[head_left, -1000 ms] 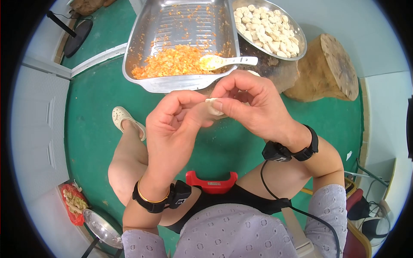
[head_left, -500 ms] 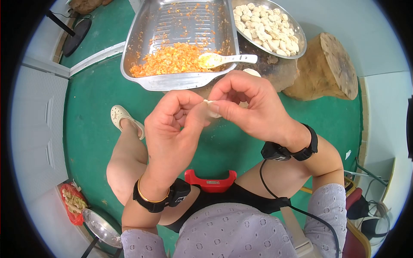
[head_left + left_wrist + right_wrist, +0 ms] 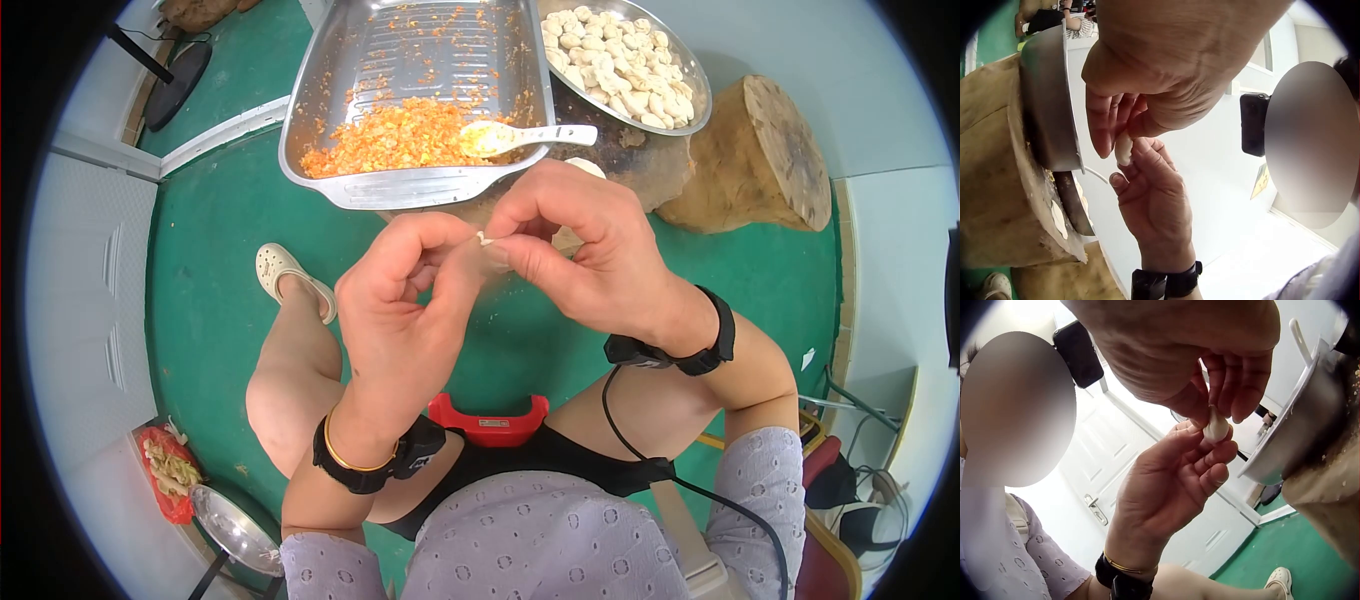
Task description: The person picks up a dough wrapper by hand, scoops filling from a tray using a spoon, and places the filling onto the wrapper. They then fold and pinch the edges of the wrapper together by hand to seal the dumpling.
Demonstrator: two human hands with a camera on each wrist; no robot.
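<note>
A small white dumpling (image 3: 1216,428) is held in front of the body, its plump lower part showing in both wrist views. My left hand (image 3: 405,285) pinches one side of its edge between thumb and index finger. From the other side my right hand (image 3: 590,245) pinches the same edge, thumb tip close to the left fingertips. In the head view the fingers cover most of the dumpling. Beyond the hands, a metal tray (image 3: 400,190) holds orange chopped filling (image 3: 390,140), with a white spoon (image 3: 560,135) lying across it.
At the back right, a round metal pan (image 3: 703,112) is heaped with dumplings (image 3: 625,75). A flat white wrapper (image 3: 1059,219) lies on the wooden block (image 3: 997,206) under the tray. Another wood stump (image 3: 750,155) stands farther right. Something red (image 3: 490,425) sits between the legs.
The fingertips have drawn closer together on the dumpling's edge, and less of it shows in the head view. The tray, spoon and pan stay in place.
</note>
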